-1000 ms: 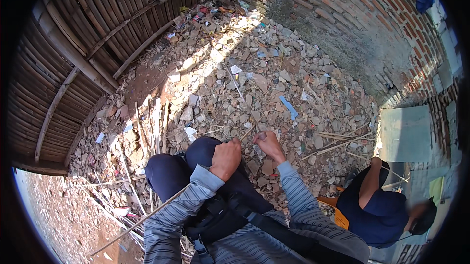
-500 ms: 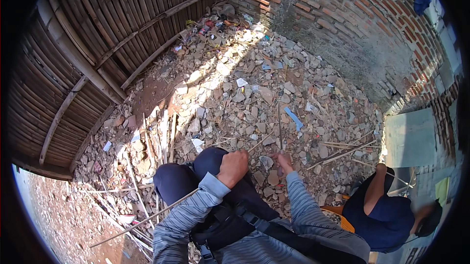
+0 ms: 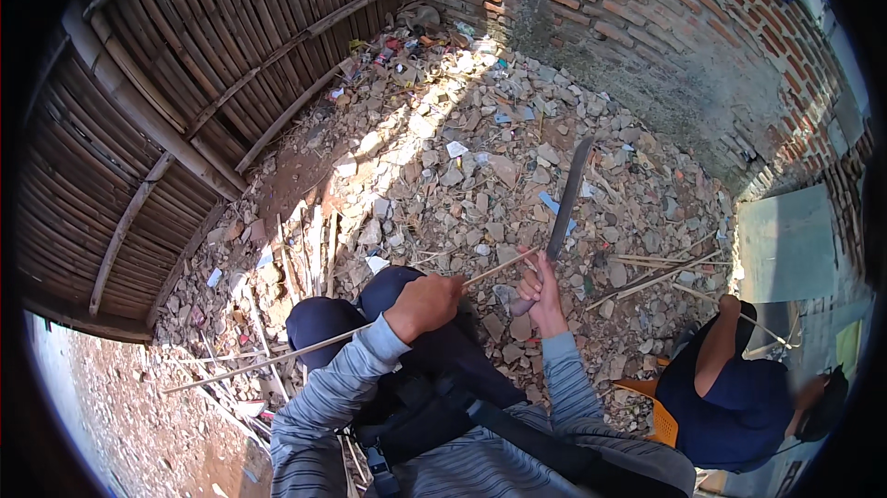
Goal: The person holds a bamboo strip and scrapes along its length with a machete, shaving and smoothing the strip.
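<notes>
Left hand clenched on a thin stick, right hand grasping a long dark blade, both over rubble.

From my end, I see the left hand (image 3: 425,305) closed in a fist around the thin stick (image 3: 305,347), just above the dark-trousered knees (image 3: 370,299). Stick slants from lower left, past the left sleeve, up to the right fingers; can't tell if its tip touches them. Right hand (image 3: 543,295) wraps the base of the long blade (image 3: 571,195), which points up and slightly right, passing in front of a blue strip (image 3: 547,200) on the rubble (image 3: 443,188). Loose sticks (image 3: 647,281) lie right of the hands. I also get a co-worker (image 3: 725,410) in dark clothes beside an orange chair (image 3: 663,426), brick wall (image 3: 665,27) beyond.
</notes>
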`<state>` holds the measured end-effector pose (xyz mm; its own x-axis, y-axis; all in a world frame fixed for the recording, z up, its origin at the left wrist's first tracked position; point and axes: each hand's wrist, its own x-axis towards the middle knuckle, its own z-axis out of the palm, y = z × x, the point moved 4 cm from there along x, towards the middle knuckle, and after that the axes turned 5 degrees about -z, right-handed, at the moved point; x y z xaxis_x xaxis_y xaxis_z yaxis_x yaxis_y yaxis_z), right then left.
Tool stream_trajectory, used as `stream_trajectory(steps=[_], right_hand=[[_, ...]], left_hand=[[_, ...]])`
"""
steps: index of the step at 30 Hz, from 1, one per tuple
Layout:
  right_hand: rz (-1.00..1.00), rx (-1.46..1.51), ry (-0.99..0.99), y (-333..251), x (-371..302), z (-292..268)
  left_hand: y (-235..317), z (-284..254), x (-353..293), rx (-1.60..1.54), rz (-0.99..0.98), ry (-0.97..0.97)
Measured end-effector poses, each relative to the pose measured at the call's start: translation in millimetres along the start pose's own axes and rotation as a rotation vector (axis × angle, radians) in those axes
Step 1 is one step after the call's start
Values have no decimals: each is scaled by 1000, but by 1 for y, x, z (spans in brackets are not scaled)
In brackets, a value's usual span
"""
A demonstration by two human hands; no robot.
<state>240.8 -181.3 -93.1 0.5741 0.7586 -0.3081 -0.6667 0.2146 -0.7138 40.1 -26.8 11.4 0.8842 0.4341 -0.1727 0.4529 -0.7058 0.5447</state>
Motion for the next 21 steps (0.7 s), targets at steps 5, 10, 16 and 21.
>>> stream_trajectory(steps=[5,10,16,21], right_hand=[[-110,-15,-49,-15,-8,17],[-184,101,9,-26,-45,49],[-69,251,-33,-9,-67,60],[137,380,-27,11,-71,66]], left_hand=[[21,-58,-12,153,36,58],[39,-106,-10,209,91,292],[45,-126,-3,209,230,707],[33,-115,-16,-234,104,881]])
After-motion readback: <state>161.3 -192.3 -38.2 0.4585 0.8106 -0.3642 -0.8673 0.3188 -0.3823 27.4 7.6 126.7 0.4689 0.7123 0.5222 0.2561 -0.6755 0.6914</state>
